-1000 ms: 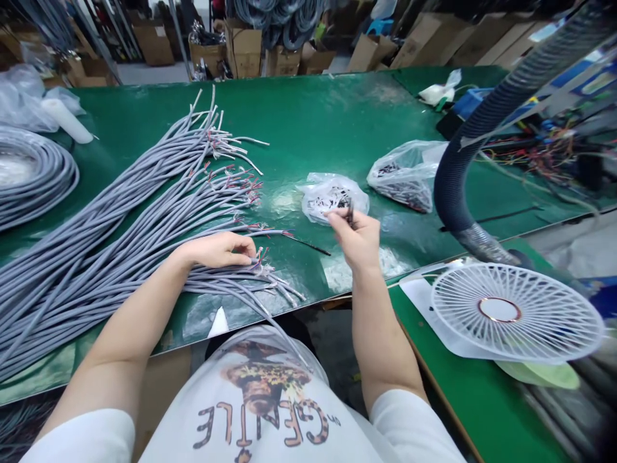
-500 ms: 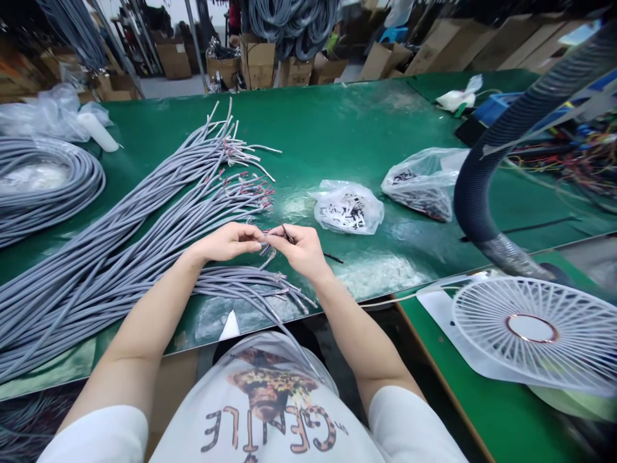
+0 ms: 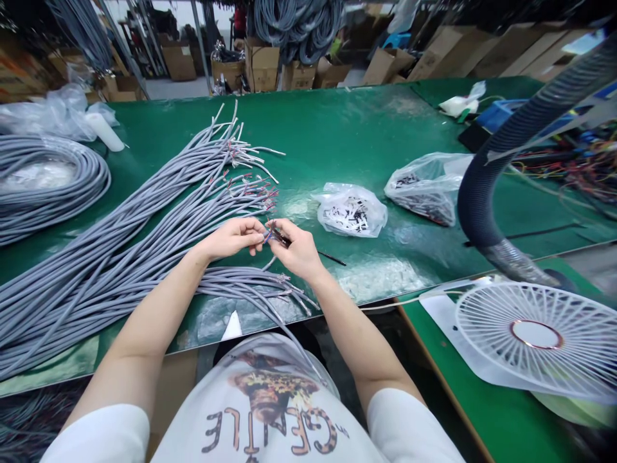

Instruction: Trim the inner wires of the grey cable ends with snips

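Near the front edge of the bench my two hands meet. My left hand (image 3: 236, 236) is closed, its thumb and fingers pinching thin coloured wires (image 3: 267, 237), blue and reddish, at a cable end. My right hand (image 3: 297, 247) is closed round a dark, slim tool (image 3: 280, 238) whose exact kind I cannot make out; its tip is close to the wires. A thin black rod (image 3: 332, 258) shows beyond the right hand, and whether it joins the tool is hidden. Grey cables (image 3: 144, 222) with stripped ends lie in bundles to the left and under my hands.
A clear bag of small black and white pieces (image 3: 354, 212) lies right of my hands, with another bag of dark parts (image 3: 424, 186) beyond it. A thick ribbed hose (image 3: 475, 193) and a white fan (image 3: 535, 334) stand at right. Coiled cable (image 3: 91, 186) lies at left.
My right hand has turned slightly, so more of the dark tool shows between its fingers. The left fingers have curled a little; the wires remain between the hands. The view has shifted slightly.
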The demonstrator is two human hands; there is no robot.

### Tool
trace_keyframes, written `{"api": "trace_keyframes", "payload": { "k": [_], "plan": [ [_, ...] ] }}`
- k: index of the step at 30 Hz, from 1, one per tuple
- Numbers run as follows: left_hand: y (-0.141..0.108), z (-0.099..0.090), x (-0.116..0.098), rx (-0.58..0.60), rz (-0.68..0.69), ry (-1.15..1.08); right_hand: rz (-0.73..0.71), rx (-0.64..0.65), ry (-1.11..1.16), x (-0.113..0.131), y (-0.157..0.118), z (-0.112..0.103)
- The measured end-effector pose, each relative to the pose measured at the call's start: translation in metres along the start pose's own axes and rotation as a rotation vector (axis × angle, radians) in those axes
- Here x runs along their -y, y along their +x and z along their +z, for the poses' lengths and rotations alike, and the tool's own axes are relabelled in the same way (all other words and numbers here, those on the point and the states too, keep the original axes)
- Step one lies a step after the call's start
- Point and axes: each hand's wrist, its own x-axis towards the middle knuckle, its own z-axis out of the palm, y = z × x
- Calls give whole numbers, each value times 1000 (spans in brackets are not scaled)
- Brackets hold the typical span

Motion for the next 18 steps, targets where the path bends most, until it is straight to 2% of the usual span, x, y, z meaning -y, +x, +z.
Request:
{"api": "trace_keyframes", "payload": {
  "k": [4, 10, 13, 16, 18],
  "plan": [
    [0, -1, 0, 6, -5, -25, -49, 35, 3, -3, 1, -3],
    [1, -1, 0, 10, -9, 11, -29, -29, 45, 0, 3, -2],
    [-2, 0, -3, 20, 24, 144, 32, -91, 126, 2, 5, 5],
    [-4, 2, -6, 25, 78, 372, 109, -131, 249, -2, 9, 9],
    [-4, 2, -7, -66, 120, 487, 133, -133, 308, -7, 12, 6]
  ]
}}
